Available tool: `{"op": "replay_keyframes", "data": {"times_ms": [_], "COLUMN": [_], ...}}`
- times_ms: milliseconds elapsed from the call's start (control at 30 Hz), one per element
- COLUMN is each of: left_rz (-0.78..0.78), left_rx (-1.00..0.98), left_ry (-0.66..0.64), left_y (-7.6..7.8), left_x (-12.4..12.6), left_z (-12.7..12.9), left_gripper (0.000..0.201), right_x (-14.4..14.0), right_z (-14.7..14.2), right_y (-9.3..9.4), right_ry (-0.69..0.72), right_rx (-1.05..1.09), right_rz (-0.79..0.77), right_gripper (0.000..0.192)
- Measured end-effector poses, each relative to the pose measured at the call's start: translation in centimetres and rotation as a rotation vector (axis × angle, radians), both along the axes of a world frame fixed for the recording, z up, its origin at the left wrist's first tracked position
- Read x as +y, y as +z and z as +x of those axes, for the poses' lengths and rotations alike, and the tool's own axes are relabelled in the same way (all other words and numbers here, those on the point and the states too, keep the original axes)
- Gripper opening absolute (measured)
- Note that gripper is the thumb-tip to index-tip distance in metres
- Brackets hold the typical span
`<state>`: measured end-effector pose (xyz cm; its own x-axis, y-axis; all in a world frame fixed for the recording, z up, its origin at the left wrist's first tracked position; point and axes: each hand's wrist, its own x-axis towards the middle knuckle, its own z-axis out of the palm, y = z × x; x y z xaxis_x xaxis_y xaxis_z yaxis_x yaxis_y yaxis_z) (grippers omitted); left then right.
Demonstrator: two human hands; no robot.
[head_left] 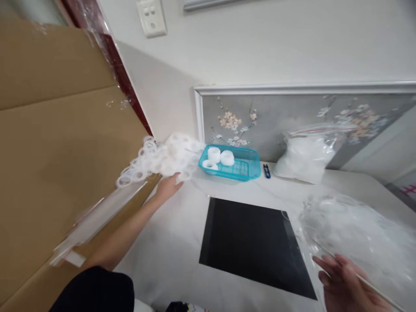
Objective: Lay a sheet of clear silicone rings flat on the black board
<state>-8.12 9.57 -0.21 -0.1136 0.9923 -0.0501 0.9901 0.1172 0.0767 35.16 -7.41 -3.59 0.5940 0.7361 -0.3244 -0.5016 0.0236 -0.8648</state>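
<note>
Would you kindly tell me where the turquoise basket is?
In the head view, the turquoise basket sits just right of centre, between the blue snips and the pale ring heap by the left hand.

Translucent plastic on a smooth white desk (162, 264), matt brown cardboard (58, 143) at left.
The far-left rings (173, 154) look like translucent plastic, the basket (255, 164) sheer teal plastic, the far-right zip bag (305, 160) glossy clear film; the near-right heap (367, 234) is blurred but plastic-looking, the central black sheet (251, 247) smooth and flat-toned.
</note>
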Motion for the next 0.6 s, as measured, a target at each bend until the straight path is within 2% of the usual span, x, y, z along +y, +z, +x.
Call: {"op": "replay_keyframes", "data": {"times_ms": [100,267,367,467,600], "left_rz": [0.013,-0.012,-0.023,-0.011,0.111], "left_rx": [0.084,0.104,0.074,0.024,-0.063], "left_ry": [0.104,0.069,0.024,-0.012,-0.019], "left_y": [-0.1,0.6,2.3,4.7,8.2], "left_x": [1.5,3.2,4.5,5.7,7.0], "left_z": [-3.2,-6.1,-7.4,-8.3,-9.0], "left_gripper": [0.054,0.032,0.021,0.013,0.014], "right_x": [0.5,0.4,0.3,0.5,0.9], "right_z": [-1.9,-3.1,-2.7,-2.1,-1.7], "right_y": [-0.1,-1.2,-1.8,-2.2,-2.6], "right_ry": [0.086,0.123,0.101,0.058,0.053], "right_rx": [-0.028,-0.042,0.029,0.110,0.151], "right_rz": [-0.021,-0.046,-0.087,-0.111,-0.128], "right_gripper": [0.052,0.048,0.043,0.034,0.032]}}
